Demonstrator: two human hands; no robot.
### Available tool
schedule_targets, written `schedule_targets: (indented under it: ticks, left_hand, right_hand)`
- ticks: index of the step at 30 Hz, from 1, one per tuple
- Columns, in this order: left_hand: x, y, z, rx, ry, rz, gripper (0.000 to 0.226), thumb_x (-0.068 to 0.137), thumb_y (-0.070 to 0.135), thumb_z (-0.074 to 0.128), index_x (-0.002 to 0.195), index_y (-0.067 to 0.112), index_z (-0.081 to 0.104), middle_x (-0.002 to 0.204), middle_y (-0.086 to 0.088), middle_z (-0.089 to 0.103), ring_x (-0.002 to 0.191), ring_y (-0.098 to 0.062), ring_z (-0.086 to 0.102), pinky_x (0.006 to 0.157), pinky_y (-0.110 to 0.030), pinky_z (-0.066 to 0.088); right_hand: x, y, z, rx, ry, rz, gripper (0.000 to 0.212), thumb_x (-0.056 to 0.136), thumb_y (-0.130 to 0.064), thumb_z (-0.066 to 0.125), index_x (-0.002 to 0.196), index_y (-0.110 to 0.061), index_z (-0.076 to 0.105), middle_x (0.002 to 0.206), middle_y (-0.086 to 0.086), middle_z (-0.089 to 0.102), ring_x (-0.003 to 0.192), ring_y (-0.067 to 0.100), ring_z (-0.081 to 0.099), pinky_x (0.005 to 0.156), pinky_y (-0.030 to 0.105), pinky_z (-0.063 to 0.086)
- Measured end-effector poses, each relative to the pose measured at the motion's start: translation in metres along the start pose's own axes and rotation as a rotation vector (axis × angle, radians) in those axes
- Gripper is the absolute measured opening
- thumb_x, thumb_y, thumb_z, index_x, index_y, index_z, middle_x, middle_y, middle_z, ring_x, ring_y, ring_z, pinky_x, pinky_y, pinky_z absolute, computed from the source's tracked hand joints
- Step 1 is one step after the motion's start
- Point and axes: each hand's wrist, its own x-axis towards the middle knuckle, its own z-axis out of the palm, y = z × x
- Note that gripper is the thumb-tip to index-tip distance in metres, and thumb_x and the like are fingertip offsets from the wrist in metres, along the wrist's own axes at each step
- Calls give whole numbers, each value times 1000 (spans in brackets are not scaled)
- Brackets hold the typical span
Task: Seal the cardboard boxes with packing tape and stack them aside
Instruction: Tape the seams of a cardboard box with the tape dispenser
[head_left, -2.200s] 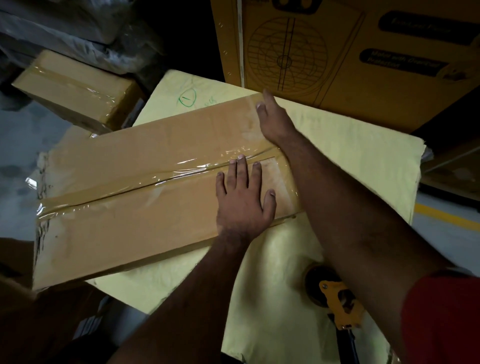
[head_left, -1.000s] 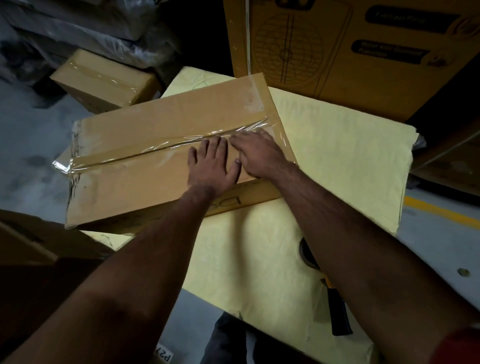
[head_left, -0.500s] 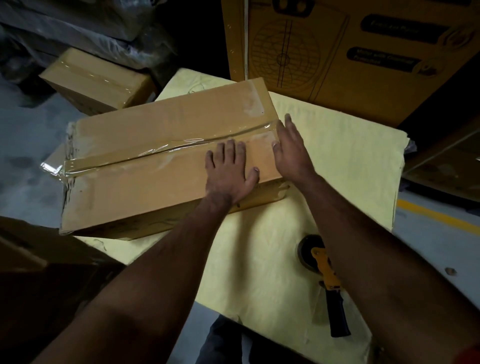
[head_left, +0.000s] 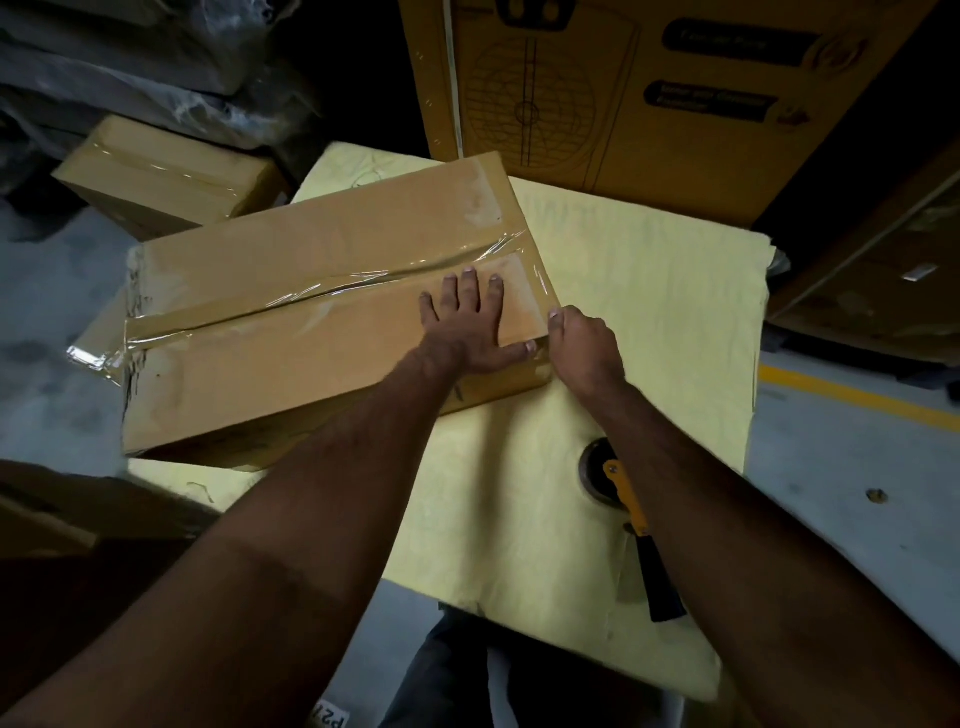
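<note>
The cardboard box (head_left: 322, 322) lies flat on the yellow sheet (head_left: 649, 291), its far left end hanging out past the sheet's edge, and the left hand (head_left: 467, 322) is spread flat on the lid near the right end, fingers straight, pressing just below the taped seam (head_left: 332, 288). The right hand (head_left: 584, 345) sits at the box's near right corner with its fingers curled down over the end; whether it pinches a tape tail or just grips the edge cannot be told from here. The risks, as I read it: the tape along the seam looks wrinkled and lifted in places, so if it isn't rubbed down it may peel and the flaps could spring open. A loose tail of tape (head_left: 91, 358) dangles at the left end and could snag. With that overhang, a hard pull at the right corner might swing or tip the box off. The tape dispenser (head_left: 623, 499) lies near the right forearm, easy to knock.
</note>
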Motion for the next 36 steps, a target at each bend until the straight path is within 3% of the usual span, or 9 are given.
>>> schedule_targets:
  ticks: [3,8,11,13,15,21,25,33,36]
  left_hand:
    - [-7,10,-15,-90,-122,-29,98,86,82,32,158,29,-7,164,-11,-20,151,-36,-17,118,-62,-6]
    - [-30,28,-7,-38,-77,-83,87,93,73,31,159,26,-1,165,-17,-10,150,-44,-8,118,-64,3]
    - [-40,32,-5,-31,-34,-72,79,99,63,32,160,24,0,165,-17,-8,151,-42,-4,118,-63,8]
    - [-44,30,-2,-20,-32,-66,75,100,57,34,159,26,0,166,-15,-8,151,-40,-4,119,-62,9]
    - [-45,27,3,-10,-24,-62,73,101,54,35,159,27,0,166,-15,-9,152,-39,-4,119,-61,9]
    - [-41,32,7,-30,-20,-93,72,101,54,36,159,28,1,166,-14,-10,152,-39,-7,119,-62,5]
    - [-41,33,5,-47,-24,-95,72,101,53,38,159,28,2,166,-14,-9,151,-40,-6,118,-63,6]
    - [-37,43,0,-101,-42,-136,74,100,52,41,159,23,6,165,-17,-9,151,-43,-6,116,-67,7]
    - [-34,56,1,-189,-28,-202,80,98,62,35,159,19,5,165,-18,-11,150,-43,-10,115,-68,1]
  right_hand:
    - [-16,4,-8,-49,-51,-11,42,106,-30,33,107,-1,64,104,25,68,95,43,62,72,38,43]
    - [-56,22,-26,94,-317,-170,32,90,-28,44,105,-10,66,96,13,68,85,33,61,70,38,50]
    - [-71,32,-20,269,-160,-1,40,90,-12,50,128,-16,61,113,10,62,100,27,60,86,38,51]
    - [-78,28,-8,455,-22,216,38,89,-3,50,125,-9,59,113,12,63,104,31,62,87,37,51]
    - [-86,16,5,566,-92,225,38,88,4,48,121,-8,60,112,13,67,105,31,63,84,33,50]
    - [-66,6,25,535,-371,225,50,87,-15,52,135,-29,49,121,1,65,108,23,61,95,40,52]
    - [-73,7,24,453,-316,421,41,93,-8,52,133,-8,49,128,13,58,110,30,57,78,28,41]
    - [-68,17,16,236,-515,157,58,97,-9,49,150,-13,29,141,16,53,125,35,53,87,28,39]
    - [-58,21,2,211,-377,147,59,94,2,45,151,-8,33,143,21,50,130,36,50,96,32,42]
